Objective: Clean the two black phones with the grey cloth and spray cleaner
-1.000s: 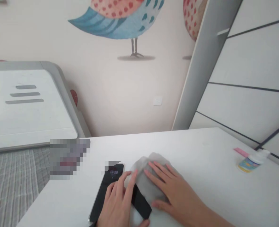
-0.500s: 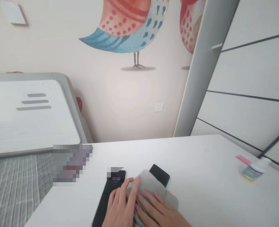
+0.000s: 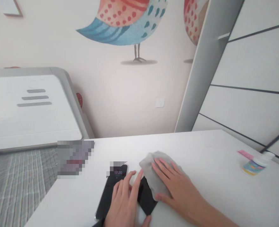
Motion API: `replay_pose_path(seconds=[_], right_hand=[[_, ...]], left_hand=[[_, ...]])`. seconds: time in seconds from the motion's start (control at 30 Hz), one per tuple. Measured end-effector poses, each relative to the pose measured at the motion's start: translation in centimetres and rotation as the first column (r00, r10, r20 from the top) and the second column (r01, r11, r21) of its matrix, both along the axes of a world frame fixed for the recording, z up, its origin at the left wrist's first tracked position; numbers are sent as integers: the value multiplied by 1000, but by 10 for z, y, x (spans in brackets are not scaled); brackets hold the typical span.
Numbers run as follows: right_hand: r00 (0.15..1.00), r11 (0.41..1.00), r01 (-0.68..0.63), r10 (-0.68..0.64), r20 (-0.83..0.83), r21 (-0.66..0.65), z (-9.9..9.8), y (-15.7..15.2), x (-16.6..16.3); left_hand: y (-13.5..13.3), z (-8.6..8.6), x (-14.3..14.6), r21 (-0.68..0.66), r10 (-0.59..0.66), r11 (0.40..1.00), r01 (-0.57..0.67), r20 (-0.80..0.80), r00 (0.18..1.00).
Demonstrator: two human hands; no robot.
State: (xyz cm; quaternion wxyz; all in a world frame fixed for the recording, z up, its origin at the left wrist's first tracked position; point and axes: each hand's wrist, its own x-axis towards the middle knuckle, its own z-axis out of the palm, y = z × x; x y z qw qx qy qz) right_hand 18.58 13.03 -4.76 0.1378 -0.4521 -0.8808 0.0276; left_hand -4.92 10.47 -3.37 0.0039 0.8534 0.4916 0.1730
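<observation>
A soft grey cloth (image 3: 151, 168) lies bunched over a flat black rectangular object (image 3: 146, 197) on the white table, covering its upper right part. My right hand (image 3: 175, 186) presses on the cloth with the fingers stretched over it and the thumb at its lower edge. On the other side, my left hand (image 3: 125, 197) keeps the black object between the index finger, at its upper left corner, and the thumb, at its lower corner. The remaining left fingers curl lightly. Just left of that hand lies a phone (image 3: 108, 192) with 13:20 lit on its screen.
A white bottle (image 3: 254, 165) with a colourful label stands at the right of the table (image 3: 196, 148), beside a pink strip (image 3: 245, 154). Left of the table are a striped grey bedcover (image 3: 23, 179) and a white headboard (image 3: 30, 123). White panels (image 3: 253, 69) rise on the right.
My right hand has slid the cloth up and to the right, away from my left hand. More of the black object's lower left part shows. The view has tilted slightly downward.
</observation>
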Motion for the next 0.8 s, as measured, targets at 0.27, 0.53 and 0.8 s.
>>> replay_pose_path(seconds=[0.27, 0.53, 0.8], right_hand=[[999, 996, -52, 53, 3, -67, 8, 0, -2], [970, 969, -241, 243, 18, -57, 11, -8, -8], [945, 939, -328, 328, -16, -101, 13, -8, -3]], left_hand=[[-3, 0, -1, 13, 5, 1000, -5, 35, 999], [-5, 7, 5, -74, 27, 997, -21, 75, 997], [-7, 8, 3, -89, 39, 996, -30, 104, 994]])
